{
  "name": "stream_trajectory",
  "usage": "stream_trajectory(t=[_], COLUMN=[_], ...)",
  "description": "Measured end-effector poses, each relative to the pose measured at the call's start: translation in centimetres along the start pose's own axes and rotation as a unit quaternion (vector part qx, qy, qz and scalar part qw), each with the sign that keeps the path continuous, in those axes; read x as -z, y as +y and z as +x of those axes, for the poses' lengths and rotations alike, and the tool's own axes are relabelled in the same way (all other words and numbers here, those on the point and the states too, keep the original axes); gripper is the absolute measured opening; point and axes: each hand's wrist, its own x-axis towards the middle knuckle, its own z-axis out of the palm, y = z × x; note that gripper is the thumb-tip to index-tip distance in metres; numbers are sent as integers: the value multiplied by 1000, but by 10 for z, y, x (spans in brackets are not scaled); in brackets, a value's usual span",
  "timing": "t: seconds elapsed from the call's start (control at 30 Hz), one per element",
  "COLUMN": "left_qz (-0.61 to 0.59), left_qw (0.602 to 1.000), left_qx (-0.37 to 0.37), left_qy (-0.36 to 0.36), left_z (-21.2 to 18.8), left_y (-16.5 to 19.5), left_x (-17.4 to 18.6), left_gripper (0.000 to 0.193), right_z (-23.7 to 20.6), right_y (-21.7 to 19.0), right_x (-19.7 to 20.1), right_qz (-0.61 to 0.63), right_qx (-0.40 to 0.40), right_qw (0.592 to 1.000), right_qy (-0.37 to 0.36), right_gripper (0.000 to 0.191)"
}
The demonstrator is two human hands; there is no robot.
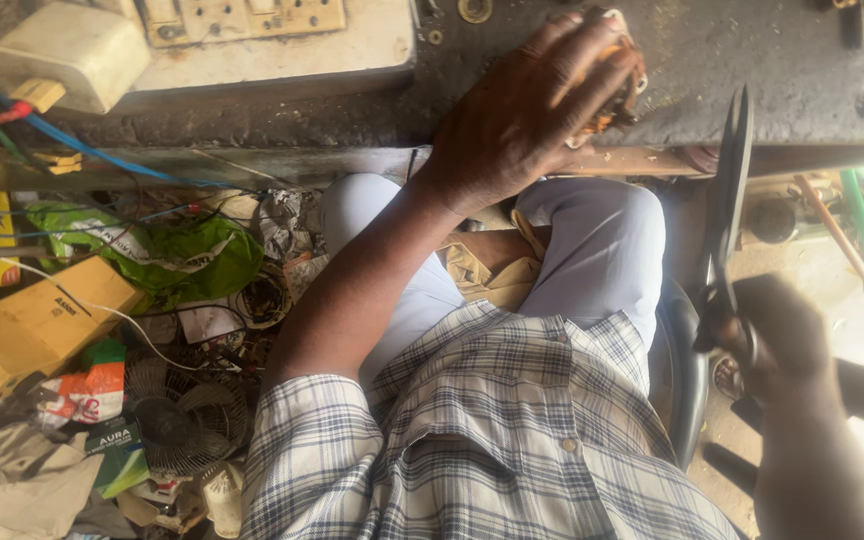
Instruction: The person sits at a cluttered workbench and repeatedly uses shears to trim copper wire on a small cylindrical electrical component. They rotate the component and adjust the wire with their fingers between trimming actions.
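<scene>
1. The left hand (pixel 522 115) lies palm-down at about 1 o'clock, on the front edge of the dark, grimy worktop (pixel 782 70). Its fingers (pixel 562 40) are wrapped down over a small orange-and-white part (pixel 620 90), which is mostly hidden under the hand.
2. The right hand (pixel 777 335) sits low at 4 o'clock, blurred. Its fingers are closed through the handles of a pair of dark scissors (pixel 730 200), whose blades point up toward the worktop edge — the blades look together, though the blur leaves this unsure.
3. The two hands are well apart, with the person's pale trouser knees (pixel 602 240) between them and a checked shirt (pixel 492 440) below.
4. At 11 o'clock a cream switch panel (pixel 242 20) rests on the worktop, a white plug block (pixel 67 50) beside it.
5. At 8 o'clock lies floor clutter — a small fan grille (pixel 187 415), a green bag (pixel 197 255), yellow cartons (pixel 27 325) and loose wires.
</scene>
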Motion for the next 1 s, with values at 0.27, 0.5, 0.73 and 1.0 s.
stream_trajectory(t=[0.27,0.5,0.73,1.0], left_qz=[-20,-38,-67,-116], left_qw=[999,994,994,987], left_qx=[30,92,87,104], left_qy=[-37,-42,-31,-41], left_z=[-2,12,23,47], left_y=[5,7,14,21], left_x=[17,25,49,56], left_gripper=[114,102,70,37], right_z=[54,150,175,160], right_y=[-5,10,-27,-72], right_x=[41,87,98,39], right_qz=[-323,-510,-452,-299], right_qx=[-13,188,234,169], right_qw=[937,835,858,936], right_qy=[132,85,70,77], right_gripper=[19,21,15,51])
